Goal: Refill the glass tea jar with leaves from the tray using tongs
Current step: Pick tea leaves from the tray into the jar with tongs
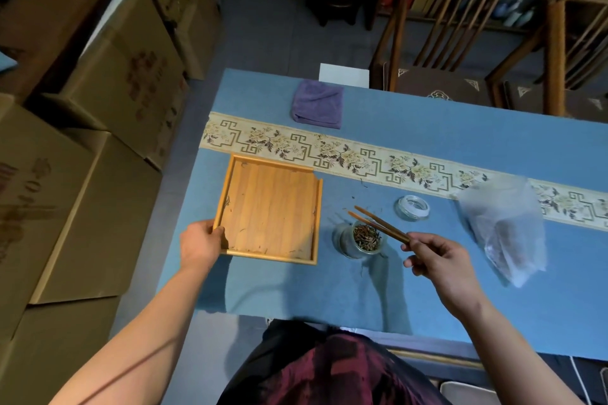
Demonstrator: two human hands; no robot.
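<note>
A square bamboo tray (269, 207) lies on the blue tablecloth, holding only a few leaf crumbs. My left hand (200, 242) grips its near-left corner. Right of the tray stands the open glass tea jar (360, 238), filled with dark tea leaves. My right hand (437, 260) holds wooden tongs (378, 223), whose tips point up-left above the jar with a small gap between them. The jar's glass lid (412, 207) lies on the cloth behind the jar.
A clear plastic bag (503, 227) with tea lies at the right. A folded purple cloth (317, 103) sits at the far side beyond the patterned runner (362, 158). Loose leaves are scattered around the jar. Cardboard boxes (82, 158) stand left; wooden chairs (460, 43) stand beyond the table.
</note>
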